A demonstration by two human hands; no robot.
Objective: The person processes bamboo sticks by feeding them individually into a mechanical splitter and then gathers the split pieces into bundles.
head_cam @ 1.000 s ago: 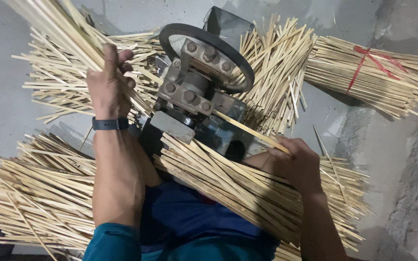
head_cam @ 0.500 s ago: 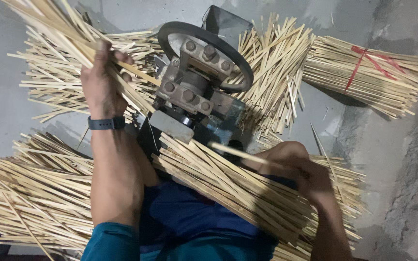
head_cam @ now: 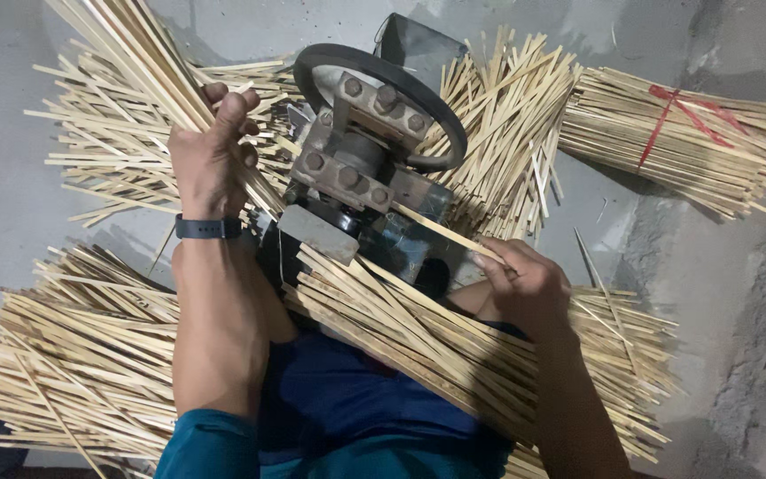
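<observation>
A: How are those thin pale bamboo sticks (head_cam: pixel 418 333) going to handle?

B: Light, I am judging, and stiff along their length, but slender enough to snap or splinter if bent. A single one is best pinched near its end; a bundle wants a full wrap around its middle, or it may fan out and slip.

A: Where are they lying?

B: A thick sheaf is resting across the person's lap, just in front of the dark metal machine with the black wheel (head_cam: pixel 374 151). More are heaped on the grey concrete floor (head_cam: pixel 11 115) on both sides, and a bundle tied with red string (head_cam: pixel 676 142) is lying well apart at the upper right.

A: And the left hand (head_cam: pixel 214 160)?

B: It is raised beside the machine, forearm upright, wrist bent, wearing a dark wristband (head_cam: pixel 208 227). Its grip is closed around a bunch of long sticks (head_cam: pixel 135 44) slanting up and away to the left.

A: The right hand (head_cam: pixel 525 288)?

B: It is lying low over the lap sheaf, fingers curled, pinching a single stick (head_cam: pixel 441 229) whose far end is pointing into the machine.
</observation>
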